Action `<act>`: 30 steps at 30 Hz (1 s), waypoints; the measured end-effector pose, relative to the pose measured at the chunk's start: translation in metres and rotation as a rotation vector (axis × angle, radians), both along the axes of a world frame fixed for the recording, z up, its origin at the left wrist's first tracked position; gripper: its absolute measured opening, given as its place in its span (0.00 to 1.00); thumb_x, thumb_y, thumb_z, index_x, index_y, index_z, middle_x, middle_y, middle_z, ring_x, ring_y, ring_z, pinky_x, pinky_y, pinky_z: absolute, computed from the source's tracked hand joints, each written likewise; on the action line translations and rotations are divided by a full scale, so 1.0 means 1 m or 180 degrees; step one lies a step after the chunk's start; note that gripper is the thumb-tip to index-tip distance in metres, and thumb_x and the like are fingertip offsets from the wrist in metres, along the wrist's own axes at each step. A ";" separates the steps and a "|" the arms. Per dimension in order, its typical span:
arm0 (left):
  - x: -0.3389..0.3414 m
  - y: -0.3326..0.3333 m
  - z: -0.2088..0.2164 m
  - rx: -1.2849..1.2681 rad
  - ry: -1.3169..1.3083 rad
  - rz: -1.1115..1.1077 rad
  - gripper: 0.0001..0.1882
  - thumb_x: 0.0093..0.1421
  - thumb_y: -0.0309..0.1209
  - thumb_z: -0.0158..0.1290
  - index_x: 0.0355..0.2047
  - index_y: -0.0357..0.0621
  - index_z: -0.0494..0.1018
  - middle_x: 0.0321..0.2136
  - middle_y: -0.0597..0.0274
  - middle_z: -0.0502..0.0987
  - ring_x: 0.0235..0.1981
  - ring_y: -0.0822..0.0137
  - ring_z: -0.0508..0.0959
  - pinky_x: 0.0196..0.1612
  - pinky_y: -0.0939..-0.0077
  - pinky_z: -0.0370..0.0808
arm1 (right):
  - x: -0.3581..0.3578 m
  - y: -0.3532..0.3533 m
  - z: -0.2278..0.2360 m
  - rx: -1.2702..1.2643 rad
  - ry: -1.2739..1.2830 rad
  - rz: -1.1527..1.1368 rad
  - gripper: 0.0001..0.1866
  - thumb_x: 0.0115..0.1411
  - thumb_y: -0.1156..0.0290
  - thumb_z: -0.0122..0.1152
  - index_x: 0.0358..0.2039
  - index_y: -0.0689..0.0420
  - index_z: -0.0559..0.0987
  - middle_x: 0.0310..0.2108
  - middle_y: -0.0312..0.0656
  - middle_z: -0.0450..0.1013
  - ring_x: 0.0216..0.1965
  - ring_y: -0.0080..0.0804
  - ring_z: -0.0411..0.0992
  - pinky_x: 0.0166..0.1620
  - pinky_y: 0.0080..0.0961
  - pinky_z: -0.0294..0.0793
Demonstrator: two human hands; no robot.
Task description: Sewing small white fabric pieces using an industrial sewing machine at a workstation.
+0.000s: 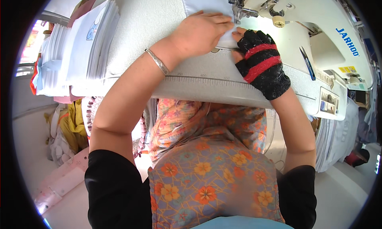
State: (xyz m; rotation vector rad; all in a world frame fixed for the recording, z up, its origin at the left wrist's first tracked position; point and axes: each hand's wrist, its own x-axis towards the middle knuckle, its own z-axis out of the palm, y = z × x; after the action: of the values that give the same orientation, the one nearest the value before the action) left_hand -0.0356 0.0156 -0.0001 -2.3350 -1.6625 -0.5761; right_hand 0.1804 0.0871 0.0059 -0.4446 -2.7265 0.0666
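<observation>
A smooth white piece of fabric [203, 1] lies on the bed of the sewing machine, its near end reaching under my hands. Flat on this cloth rests my left hand [203, 33], fingers extended together toward the presser foot [240, 13]. My right hand [260, 62], in a black and red striped fingerless glove, is curled at the near edge of the fabric just below the foot. Its thumb and forefinger close on the cloth there; the exact grip is partly hidden. The needle tip is hard to make out.
Stacks of folded white pieces [89, 40] stand at the table's left. Blue-handled thread snips [307, 64] lie right of my glove, beside the white sewing machine head [338, 38]. A printed ruler [207, 81] runs along the front edge. More white cloth [338, 133] hangs at the right.
</observation>
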 end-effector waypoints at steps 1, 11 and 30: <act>0.002 -0.001 0.001 -0.0006 0.0006 -0.0001 0.19 0.59 0.29 0.51 0.52 0.46 0.75 0.55 0.62 0.75 0.57 0.62 0.74 0.60 0.63 0.69 | 0.000 0.001 -0.001 0.0069 0.0038 -0.0021 0.24 0.57 0.65 0.60 0.53 0.60 0.74 0.56 0.49 0.70 0.54 0.51 0.69 0.60 0.44 0.65; 0.031 -0.017 0.006 -0.0104 0.0053 0.0465 0.20 0.57 0.28 0.50 0.50 0.39 0.75 0.53 0.57 0.76 0.55 0.59 0.76 0.49 0.64 0.78 | 0.000 0.011 -0.008 -0.0076 0.0344 0.0117 0.21 0.57 0.71 0.59 0.52 0.60 0.75 0.53 0.50 0.72 0.53 0.50 0.70 0.58 0.43 0.67; 0.043 -0.017 0.004 0.0465 -0.0293 0.0236 0.16 0.54 0.24 0.54 0.45 0.42 0.77 0.46 0.59 0.78 0.43 0.57 0.80 0.45 0.65 0.78 | 0.003 0.014 -0.013 -0.0203 0.0569 0.0081 0.18 0.55 0.75 0.59 0.47 0.62 0.76 0.50 0.50 0.74 0.50 0.50 0.72 0.55 0.41 0.72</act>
State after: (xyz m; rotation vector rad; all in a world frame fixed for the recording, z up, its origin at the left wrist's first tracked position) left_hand 0.0071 -0.0019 0.0035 -2.1649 -1.6770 -0.7733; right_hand 0.1833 0.1012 -0.0075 -0.4014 -2.5601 0.1913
